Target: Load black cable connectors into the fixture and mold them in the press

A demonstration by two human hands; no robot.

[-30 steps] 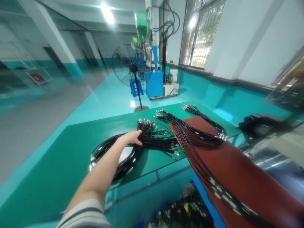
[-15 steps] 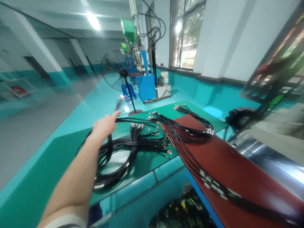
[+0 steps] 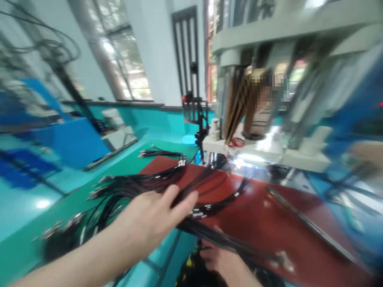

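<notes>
The head-worn camera is looking forward and down; it is sitting close above the hands (image 3: 149, 221) and red desk (image 3: 253, 223). It is facing a machine (image 3: 278, 38) and window (image 3: 133, 59) beyond.

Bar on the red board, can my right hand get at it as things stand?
Probably yes, though not straight across: cables seem to run between the right hand and the bar. The bar itself looks uncovered, so going over them should work.
</notes>
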